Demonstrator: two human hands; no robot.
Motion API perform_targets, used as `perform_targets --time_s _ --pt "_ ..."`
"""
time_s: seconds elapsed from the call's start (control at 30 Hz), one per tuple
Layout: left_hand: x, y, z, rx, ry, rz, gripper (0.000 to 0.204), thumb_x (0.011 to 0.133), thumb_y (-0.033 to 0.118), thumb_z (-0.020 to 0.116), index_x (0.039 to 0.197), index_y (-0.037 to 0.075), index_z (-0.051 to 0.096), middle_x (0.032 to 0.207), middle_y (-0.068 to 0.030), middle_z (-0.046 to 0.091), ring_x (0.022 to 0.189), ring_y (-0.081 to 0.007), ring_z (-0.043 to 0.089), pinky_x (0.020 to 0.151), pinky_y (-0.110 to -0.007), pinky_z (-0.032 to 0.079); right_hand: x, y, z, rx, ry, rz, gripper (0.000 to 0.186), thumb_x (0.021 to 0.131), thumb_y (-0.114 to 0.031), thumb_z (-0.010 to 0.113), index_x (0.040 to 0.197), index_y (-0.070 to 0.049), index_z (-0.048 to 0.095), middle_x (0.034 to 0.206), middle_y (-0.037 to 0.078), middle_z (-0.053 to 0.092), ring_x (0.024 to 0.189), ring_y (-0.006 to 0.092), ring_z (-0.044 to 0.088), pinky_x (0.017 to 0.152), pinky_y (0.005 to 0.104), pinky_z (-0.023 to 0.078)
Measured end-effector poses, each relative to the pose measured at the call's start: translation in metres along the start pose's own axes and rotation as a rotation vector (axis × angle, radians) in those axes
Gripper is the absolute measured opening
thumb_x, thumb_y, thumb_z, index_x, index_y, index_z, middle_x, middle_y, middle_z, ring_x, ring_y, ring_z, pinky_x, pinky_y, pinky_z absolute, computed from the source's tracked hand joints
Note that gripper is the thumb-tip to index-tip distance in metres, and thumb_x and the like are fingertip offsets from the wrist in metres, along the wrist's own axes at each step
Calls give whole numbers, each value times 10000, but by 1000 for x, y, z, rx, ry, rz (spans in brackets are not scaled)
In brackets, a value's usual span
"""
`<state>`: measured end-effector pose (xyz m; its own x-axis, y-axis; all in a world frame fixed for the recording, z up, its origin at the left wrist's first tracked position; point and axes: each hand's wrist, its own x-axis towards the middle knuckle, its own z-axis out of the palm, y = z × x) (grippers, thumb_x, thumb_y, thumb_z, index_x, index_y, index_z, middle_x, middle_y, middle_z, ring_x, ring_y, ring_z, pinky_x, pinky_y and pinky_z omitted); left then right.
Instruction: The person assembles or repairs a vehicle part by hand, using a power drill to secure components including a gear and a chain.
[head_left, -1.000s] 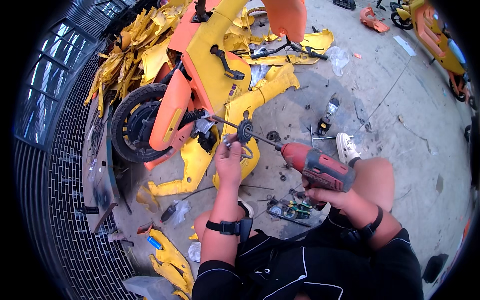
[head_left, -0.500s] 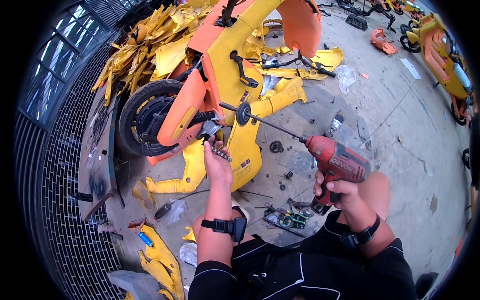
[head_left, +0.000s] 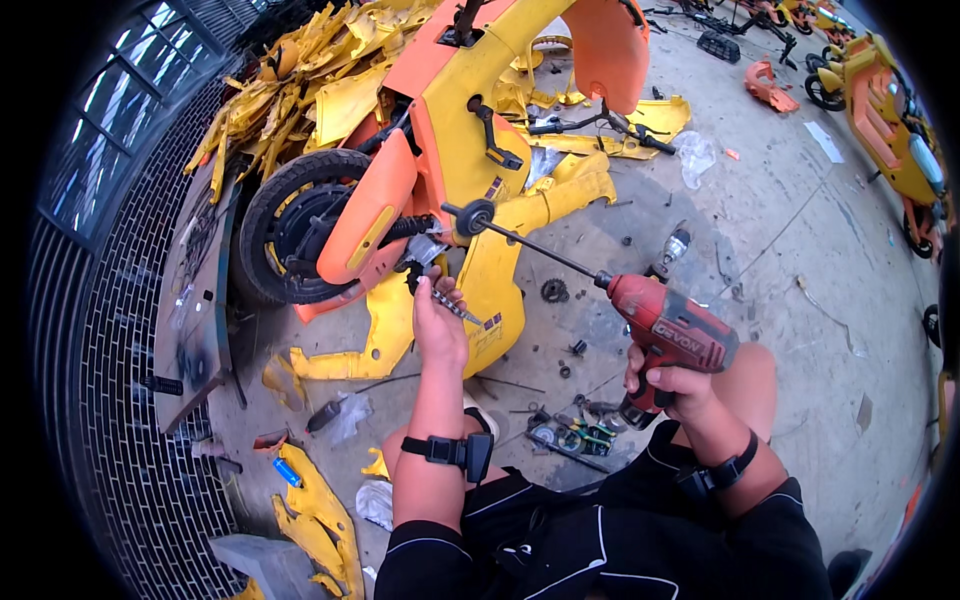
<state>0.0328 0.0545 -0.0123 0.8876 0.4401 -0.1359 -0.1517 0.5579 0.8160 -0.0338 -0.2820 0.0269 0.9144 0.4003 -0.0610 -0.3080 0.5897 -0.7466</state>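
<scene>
My right hand [head_left: 672, 385] grips a red and black cordless drill [head_left: 672, 325] by its handle. A long thin rod [head_left: 545, 250] runs from its chuck toward the upper left. Near the rod's far end sits a dark round disc [head_left: 474, 217], in front of the yellow body of an orange and yellow scooter [head_left: 455, 120]. My left hand [head_left: 440, 325], palm up, has its fingers curled round a slim segmented metal piece [head_left: 458, 307]. A black part shows just beyond those fingers; whether it joins the piece I cannot tell. The scooter's black-tyred wheel [head_left: 300, 225] lies left of this hand.
Yellow panels [head_left: 330, 90] are heaped behind the scooter. Another drill [head_left: 672, 250], a toothed gear [head_left: 554, 290] and several hand tools [head_left: 580, 435] lie on the concrete floor. A board [head_left: 190, 310] stands at left by a brick wall. More scooters [head_left: 890, 140] are parked at far right.
The drill, rod and disc have shifted slightly left and up. In my left hand the metal piece has turned a little, with its near end pointing further down and right.
</scene>
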Motion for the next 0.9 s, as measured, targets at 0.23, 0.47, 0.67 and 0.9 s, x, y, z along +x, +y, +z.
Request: perform_targets --time_s 0.23,0.47,0.67,0.9 --pt "2 3 -4 14 10 -3 324 1032 388 510 1185 114 593 952 26 585 818 -113 521 723 -283 400 0 -2 9 -29 9 -2 564 699 -94 682 1242 4 569 913 100 634 763 235 647 721 351 526" --pt "3 2 -6 12 10 -32 314 1034 381 510 1167 113 604 947 22 589 816 -116 527 722 -286 417 1 0 6 -17 19 -13 627 687 -82 688 1287 5 530 925 118 627 753 265 666 716 372 551" --pt "2 2 -7 25 -12 -24 349 1008 369 549 1211 87 584 959 0 603 838 -121 539 730 -285 422 0 3 4 1 12 -8 663 683 -69 686 1319 -3 511 939 129 617 755 284 673 713 383 562" --pt "2 4 -9 35 -21 -31 307 1038 354 504 1188 101 590 954 17 599 835 -119 537 724 -285 421 -1 5 1 2 0 1 673 683 -69 687 1330 -8 510 939 125 615 759 281 669 718 381 556"
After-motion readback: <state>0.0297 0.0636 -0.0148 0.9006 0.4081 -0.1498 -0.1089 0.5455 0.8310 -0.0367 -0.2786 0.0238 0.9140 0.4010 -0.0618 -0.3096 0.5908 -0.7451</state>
